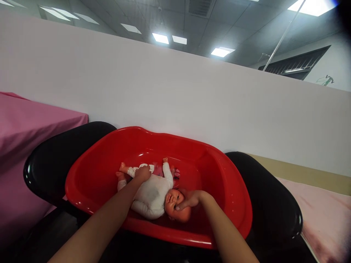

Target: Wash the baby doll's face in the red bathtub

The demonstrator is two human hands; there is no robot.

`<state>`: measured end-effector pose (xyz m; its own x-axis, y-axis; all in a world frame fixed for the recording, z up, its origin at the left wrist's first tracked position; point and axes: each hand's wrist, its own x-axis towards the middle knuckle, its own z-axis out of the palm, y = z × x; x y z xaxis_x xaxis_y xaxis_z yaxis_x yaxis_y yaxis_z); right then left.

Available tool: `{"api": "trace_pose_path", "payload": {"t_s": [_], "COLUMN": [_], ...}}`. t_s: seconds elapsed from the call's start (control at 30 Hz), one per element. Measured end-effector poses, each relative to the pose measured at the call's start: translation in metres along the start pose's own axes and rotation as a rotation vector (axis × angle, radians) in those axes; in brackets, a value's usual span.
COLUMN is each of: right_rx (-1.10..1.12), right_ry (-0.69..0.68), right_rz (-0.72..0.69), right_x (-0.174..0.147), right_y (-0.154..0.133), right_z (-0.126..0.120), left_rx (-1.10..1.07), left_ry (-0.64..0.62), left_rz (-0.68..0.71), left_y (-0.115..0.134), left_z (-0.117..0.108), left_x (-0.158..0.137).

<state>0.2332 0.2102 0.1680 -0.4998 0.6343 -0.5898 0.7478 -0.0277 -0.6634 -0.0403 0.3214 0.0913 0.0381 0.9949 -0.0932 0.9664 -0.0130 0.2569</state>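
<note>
A baby doll [153, 193] in white clothes lies on its back inside a red plastic tub [219, 164], head toward me. My left hand [142, 173] rests closed on the doll's lower body, by its legs. My right hand [189, 199] cups the doll's head [175, 206], fingers against its cheek. A small pink item [175, 173] lies in the tub beside the doll's raised arm.
The tub sits across two black rounded seats or stands [55, 160] [271, 197]. A white partition wall [175, 95] stands right behind it. Pink cloth [24, 124] covers a surface at the left; a pale pink surface [323, 212] lies at the right.
</note>
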Motion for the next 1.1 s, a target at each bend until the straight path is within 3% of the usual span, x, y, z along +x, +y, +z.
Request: {"api": "trace_pose_path", "payload": {"t_s": [0.4, 0.6, 1.1], "right_rx": [0.008, -0.026, 0.035], "right_ry": [-0.042, -0.025, -0.048], "right_rz": [0.01, 0.088, 0.032], "right_x": [0.006, 0.004, 0.004], "right_y": [0.011, 0.01, 0.012], "right_z": [-0.002, -0.004, -0.003], "left_rx": [-0.013, -0.009, -0.014], "left_ry": [-0.017, -0.028, -0.051], "left_rz": [-0.012, -0.01, 0.006], "left_y": [0.003, 0.004, 0.004], "left_z": [-0.005, -0.005, -0.001], "left_x": [-0.003, -0.003, 0.002]}}
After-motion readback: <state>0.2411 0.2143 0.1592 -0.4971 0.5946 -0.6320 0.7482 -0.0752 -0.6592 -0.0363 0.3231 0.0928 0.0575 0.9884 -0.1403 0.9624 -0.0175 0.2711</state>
